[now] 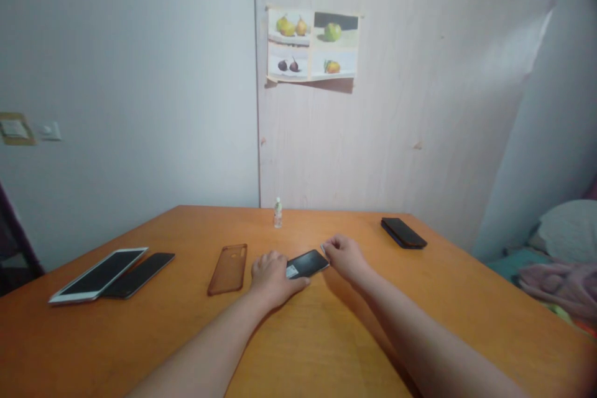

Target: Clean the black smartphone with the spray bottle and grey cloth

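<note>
A dark smartphone (308,262) with a white label near its left end lies on the table in front of me. My left hand (275,275) grips its left end, the thumb along the near edge and the fingers over the far side. Just off the phone's right end, my right hand (342,254) is closed in a pinch. A small light-coloured piece (323,249) shows at its fingertips, too small to name. Left of my left hand lies a brown phone case (228,268), its hollow side up.
On the wooden table (298,348), a white tablet (100,275) overlaps a black flat device (142,273) at the left. A small bottle (278,213) stands near the back edge. A black wallet-like item (403,232) lies back right. Bedding (559,286) is beyond the right edge.
</note>
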### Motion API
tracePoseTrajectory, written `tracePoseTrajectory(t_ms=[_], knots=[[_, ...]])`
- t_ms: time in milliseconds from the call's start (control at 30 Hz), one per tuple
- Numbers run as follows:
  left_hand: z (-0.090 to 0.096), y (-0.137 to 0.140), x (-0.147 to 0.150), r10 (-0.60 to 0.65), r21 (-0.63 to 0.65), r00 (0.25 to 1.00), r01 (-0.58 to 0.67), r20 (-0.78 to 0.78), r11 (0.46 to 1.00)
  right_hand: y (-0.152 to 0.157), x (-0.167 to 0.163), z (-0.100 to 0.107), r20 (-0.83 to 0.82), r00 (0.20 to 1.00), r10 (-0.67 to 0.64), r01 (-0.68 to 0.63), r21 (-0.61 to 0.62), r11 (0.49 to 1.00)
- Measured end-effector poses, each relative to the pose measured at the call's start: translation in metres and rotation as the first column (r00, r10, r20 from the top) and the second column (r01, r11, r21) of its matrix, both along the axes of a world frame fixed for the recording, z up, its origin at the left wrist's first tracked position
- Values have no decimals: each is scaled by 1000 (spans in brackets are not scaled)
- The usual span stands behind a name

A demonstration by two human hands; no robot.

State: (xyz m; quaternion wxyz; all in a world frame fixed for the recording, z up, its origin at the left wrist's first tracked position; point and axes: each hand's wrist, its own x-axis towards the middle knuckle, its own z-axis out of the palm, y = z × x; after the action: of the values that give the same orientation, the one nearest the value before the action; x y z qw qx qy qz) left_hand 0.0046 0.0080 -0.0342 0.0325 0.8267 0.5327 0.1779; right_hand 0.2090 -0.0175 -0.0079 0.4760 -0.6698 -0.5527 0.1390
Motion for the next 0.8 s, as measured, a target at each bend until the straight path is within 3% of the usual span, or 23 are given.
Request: tracePoseTrajectory(t_ms=[133, 333, 467, 600, 700, 800], knots=[[3, 5, -5, -50, -35, 999, 50, 14, 998, 15, -7, -14, 147, 989, -17, 17, 4, 1000], [26, 19, -30, -191, -161, 977, 204, 89, 966, 4, -6, -29, 350, 935, 64, -53, -39, 998], [36, 20, -43, -242, -263, 965, 262, 106, 928, -3, -4, -23, 551, 822, 146, -98, -115, 988], [34, 16, -43, -247, -301, 955, 287, 163, 910, -14, -9, -12, 686, 698, 204, -111, -178, 978], [31, 13, -39, -241, -294, 956, 282, 169, 913, -30, -22, -7, 736, 633, 240, -113, -220, 969], [30, 13, -37, -236, -292, 960, 271, 151, 917, -45, -36, -5, 720, 604, 342, -208, -272, 939]])
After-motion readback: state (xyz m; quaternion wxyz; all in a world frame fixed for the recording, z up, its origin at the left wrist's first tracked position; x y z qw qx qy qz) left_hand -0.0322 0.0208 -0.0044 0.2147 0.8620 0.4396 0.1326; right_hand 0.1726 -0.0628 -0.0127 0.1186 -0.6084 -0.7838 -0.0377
